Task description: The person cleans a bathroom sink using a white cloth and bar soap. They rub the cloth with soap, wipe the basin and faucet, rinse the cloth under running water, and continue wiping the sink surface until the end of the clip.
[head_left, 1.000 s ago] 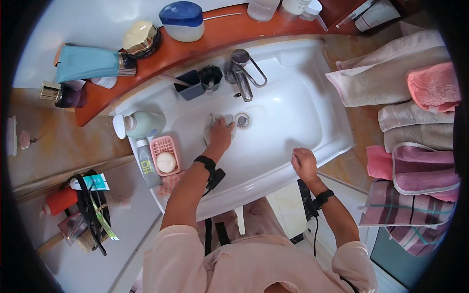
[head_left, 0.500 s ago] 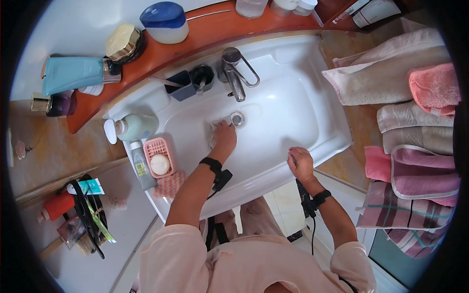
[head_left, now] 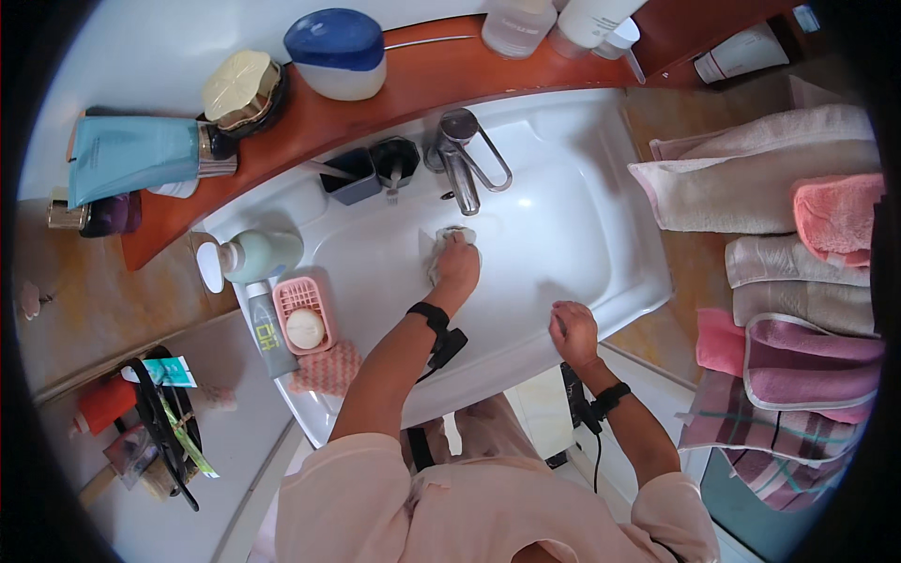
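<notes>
My left hand (head_left: 459,266) presses a crumpled pale cloth (head_left: 437,255) against the bottom of the white sink (head_left: 375,281), just below the faucet (head_left: 460,169). Cloth and fingers cover the drain. Over the sink's front right edge, my right hand (head_left: 574,332) hangs with its fingers curled into a loose fist and nothing visible in it. Dark bands with small devices are strapped to both wrists.
On the sink's left rim are a pump bottle (head_left: 263,255), a grey tube (head_left: 269,330), a pink soap dish (head_left: 303,293) with soap, and a checked cloth (head_left: 326,368). Dark cups (head_left: 352,180) stand behind. Jars line the red shelf (head_left: 422,75); towels (head_left: 770,164) hang right.
My left hand has slid the cloth rightward over the drain, which was visible before. My right hand has shifted only slightly. The whole view has also moved a little.
</notes>
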